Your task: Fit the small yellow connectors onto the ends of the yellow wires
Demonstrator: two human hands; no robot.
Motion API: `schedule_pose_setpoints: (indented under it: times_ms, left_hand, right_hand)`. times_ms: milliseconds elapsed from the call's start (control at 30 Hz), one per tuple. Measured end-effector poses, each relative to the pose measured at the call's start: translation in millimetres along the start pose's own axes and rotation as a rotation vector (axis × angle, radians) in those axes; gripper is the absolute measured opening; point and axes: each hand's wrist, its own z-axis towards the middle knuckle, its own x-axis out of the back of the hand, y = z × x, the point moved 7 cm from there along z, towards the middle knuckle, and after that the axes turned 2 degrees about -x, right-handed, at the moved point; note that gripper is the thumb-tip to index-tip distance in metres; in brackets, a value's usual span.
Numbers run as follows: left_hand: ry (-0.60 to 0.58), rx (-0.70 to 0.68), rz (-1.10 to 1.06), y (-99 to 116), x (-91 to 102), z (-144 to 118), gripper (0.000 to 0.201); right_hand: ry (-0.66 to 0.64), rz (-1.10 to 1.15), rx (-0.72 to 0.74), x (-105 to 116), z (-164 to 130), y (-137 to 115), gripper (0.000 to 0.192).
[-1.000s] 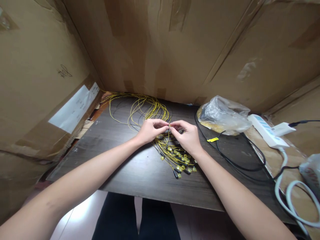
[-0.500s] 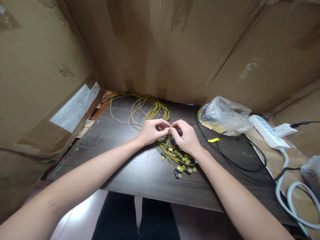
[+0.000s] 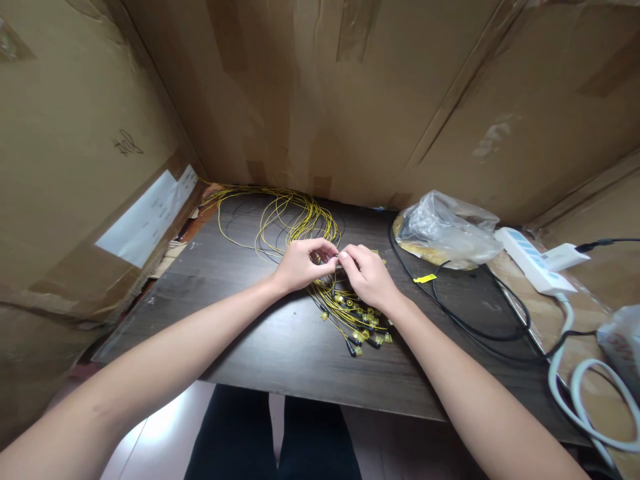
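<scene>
Fingertips of the left hand (image 3: 300,265) and right hand (image 3: 367,275) are pinched together on one thin yellow wire (image 3: 336,259) above the wire bundle (image 3: 345,307) on the dark table (image 3: 260,333). It is judged light, limp and easily kinked, best gripped near its connector.

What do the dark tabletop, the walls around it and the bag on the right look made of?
Dark tabletop: likely wood-grain laminate, matte with faint streaks. Brown walls: corrugated cardboard, with creases and tape strips. Crumpled clear bag: thin glossy plastic film, wrinkled and see-through, with something yellowish inside.
</scene>
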Motion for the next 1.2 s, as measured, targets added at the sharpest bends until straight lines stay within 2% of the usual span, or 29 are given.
schedule_pose_setpoints:
  times_ms: [167, 433, 567, 767, 1033, 1200]
  left_hand:
    - [0.001, 0.048, -0.029, -4.8, 0.1, 0.8, 0.011]
    - [-0.016, -0.016, -0.004, 1.2, -1.3, -1.0, 0.010]
    - [-0.017, 0.005, -0.008, 0.0, -1.0, -0.5, 0.010]
    - [-0.016, 0.073, -0.027, -5.8, -0.9, 0.2, 0.011]
    - [-0.024, 0.011, 0.017, 2.1, -1.4, -0.3, 0.010]
    - [-0.021, 0.038, -0.008, -0.8, -1.3, -0.1, 0.009]
  right_hand:
    - [0.024, 0.037, -0.005, 2.7, 0.1, -1.2, 0.016]
    - [-0.061, 0.065, -0.051, -5.1, 1.5, 1.4, 0.033]
    - [-0.085, 0.041, -0.061, -5.4, 1.5, 2.2, 0.036]
    - [-0.026, 0.051, -0.034, 1.9, 0.4, 0.3, 0.015]
    - [-0.060, 0.062, -0.056, -3.4, 1.7, 3.0, 0.035]
    - [-0.047, 0.090, -0.066, -0.1, 1.4, 1.7, 0.027]
